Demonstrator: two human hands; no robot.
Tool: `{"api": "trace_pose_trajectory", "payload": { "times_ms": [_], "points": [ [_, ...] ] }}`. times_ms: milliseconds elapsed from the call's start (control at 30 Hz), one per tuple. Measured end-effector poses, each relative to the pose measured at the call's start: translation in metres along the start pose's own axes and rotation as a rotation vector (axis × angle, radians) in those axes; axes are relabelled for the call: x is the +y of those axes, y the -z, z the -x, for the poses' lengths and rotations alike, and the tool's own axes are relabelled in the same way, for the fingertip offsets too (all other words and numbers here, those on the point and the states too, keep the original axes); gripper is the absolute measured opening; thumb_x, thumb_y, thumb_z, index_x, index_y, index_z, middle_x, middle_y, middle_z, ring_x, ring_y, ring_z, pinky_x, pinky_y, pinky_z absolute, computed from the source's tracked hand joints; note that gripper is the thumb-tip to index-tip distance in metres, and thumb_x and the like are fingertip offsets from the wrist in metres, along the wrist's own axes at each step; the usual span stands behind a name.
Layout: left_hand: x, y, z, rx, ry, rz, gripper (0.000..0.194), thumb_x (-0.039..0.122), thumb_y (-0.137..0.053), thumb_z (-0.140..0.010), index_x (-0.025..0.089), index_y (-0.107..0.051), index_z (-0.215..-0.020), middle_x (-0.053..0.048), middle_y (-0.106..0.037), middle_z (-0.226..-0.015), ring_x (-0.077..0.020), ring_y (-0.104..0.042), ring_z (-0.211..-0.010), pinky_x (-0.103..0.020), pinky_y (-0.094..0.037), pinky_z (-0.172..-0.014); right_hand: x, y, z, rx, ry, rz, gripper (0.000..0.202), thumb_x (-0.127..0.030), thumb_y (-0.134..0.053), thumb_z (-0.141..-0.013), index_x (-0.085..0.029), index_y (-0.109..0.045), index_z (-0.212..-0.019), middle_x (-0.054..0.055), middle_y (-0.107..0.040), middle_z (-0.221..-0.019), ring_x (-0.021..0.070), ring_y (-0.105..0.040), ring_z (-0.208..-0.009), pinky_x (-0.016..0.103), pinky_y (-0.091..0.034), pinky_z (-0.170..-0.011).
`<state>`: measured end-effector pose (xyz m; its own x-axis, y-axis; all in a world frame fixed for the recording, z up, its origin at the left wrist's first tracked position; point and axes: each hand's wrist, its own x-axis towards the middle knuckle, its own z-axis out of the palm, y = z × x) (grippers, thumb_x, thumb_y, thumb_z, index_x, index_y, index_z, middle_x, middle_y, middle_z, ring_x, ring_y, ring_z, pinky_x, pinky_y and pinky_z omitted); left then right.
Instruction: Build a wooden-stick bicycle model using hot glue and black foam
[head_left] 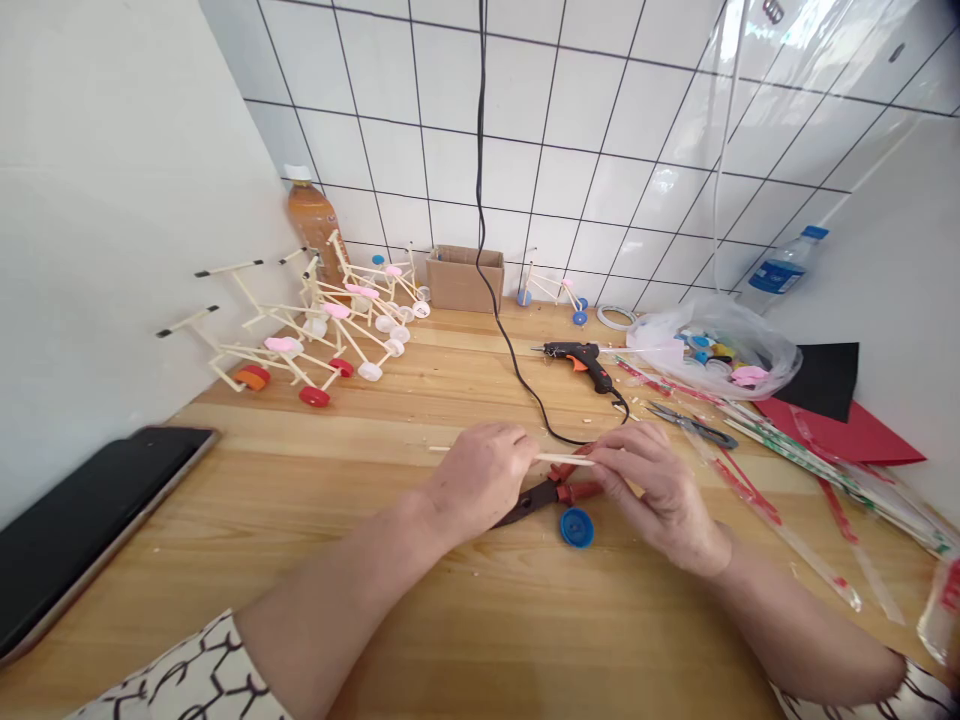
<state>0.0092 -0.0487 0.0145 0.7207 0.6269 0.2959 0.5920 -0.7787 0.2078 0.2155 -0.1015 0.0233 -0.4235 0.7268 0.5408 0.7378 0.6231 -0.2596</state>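
My left hand (480, 478) and my right hand (651, 482) both grip one thin wooden stick (559, 458), held level just above the wooden table (315, 540). The stick's left end pokes out past my left fingers. Under my hands lie red-handled pliers (551, 494). A blue bottle cap (577, 527) sits on the table just below the pliers, between my two wrists.
A black and orange glue gun (581, 360) lies behind my hands, its cable running up the tiled wall. Several stick-and-cap bicycles (315, 335) stand at the back left by an orange bottle (311, 225). Scissors (694, 425), wrappers, a bag of caps (712, 350) and red paper (847, 435) lie right. A phone (82, 520) lies left.
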Motion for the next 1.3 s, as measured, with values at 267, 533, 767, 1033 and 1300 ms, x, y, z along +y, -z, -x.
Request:
{"api": "trace_pose_trajectory", "payload": {
  "times_ms": [267, 533, 767, 1033, 1300],
  "points": [
    [-0.022, 0.004, -0.006, 0.068, 0.397, 0.42, 0.02, 0.022, -0.044, -0.081, 0.017, -0.059, -0.068, -0.002, -0.061, -0.066, -0.0147, -0.052, -0.063, -0.025, -0.036, -0.059, 0.058, 0.029, 0.006, 0.295, -0.36, 0.259, 0.019, -0.027, -0.048, -0.084, -0.021, -0.058, -0.07, 0.006, -0.063, -0.074, 0.0212, -0.057, -0.075, 0.034, -0.042, -0.07],
    [-0.021, 0.001, -0.008, 0.029, 0.581, 1.184, 0.017, 0.03, -0.052, -0.076, 0.014, -0.057, -0.072, 0.002, -0.055, -0.06, -0.0071, -0.045, -0.051, -0.019, -0.033, -0.049, 0.067, 0.047, 0.003, -0.154, -0.71, 0.827, 0.027, -0.023, -0.039, -0.081, -0.018, -0.06, -0.064, 0.012, -0.065, -0.061, 0.0258, -0.059, -0.059, 0.032, -0.033, -0.05],
    [-0.021, 0.002, -0.01, 0.017, 0.642, 1.346, 0.015, 0.026, -0.055, -0.072, 0.012, -0.056, -0.07, 0.001, -0.054, -0.057, -0.0054, -0.043, -0.047, -0.018, -0.029, -0.045, 0.067, 0.047, 0.002, -0.493, -0.835, 0.815, 0.031, -0.022, -0.034, -0.081, -0.014, -0.064, -0.072, 0.019, -0.068, -0.077, 0.0315, -0.064, -0.072, 0.034, -0.037, -0.053],
    [-0.021, 0.0, -0.01, 0.001, 0.662, 1.336, 0.014, 0.027, -0.057, -0.071, 0.013, -0.057, -0.069, 0.001, -0.055, -0.056, -0.0058, -0.044, -0.047, -0.019, -0.03, -0.045, 0.071, 0.047, 0.007, -0.665, -0.843, 0.749, 0.027, -0.022, -0.038, -0.078, -0.016, -0.064, -0.074, 0.014, -0.069, -0.08, 0.0286, -0.064, -0.075, 0.033, -0.039, -0.057],
    [-0.021, -0.001, -0.01, -0.006, 0.657, 1.325, 0.014, 0.026, -0.056, -0.073, 0.012, -0.057, -0.07, 0.001, -0.055, -0.057, -0.0055, -0.044, -0.048, -0.018, -0.03, -0.045, 0.071, 0.051, 0.009, -0.506, -0.802, 0.85, 0.017, -0.016, -0.047, -0.073, -0.014, -0.063, -0.069, 0.017, -0.069, -0.08, 0.0335, -0.062, -0.083, 0.042, -0.04, -0.07]
  ]
}}
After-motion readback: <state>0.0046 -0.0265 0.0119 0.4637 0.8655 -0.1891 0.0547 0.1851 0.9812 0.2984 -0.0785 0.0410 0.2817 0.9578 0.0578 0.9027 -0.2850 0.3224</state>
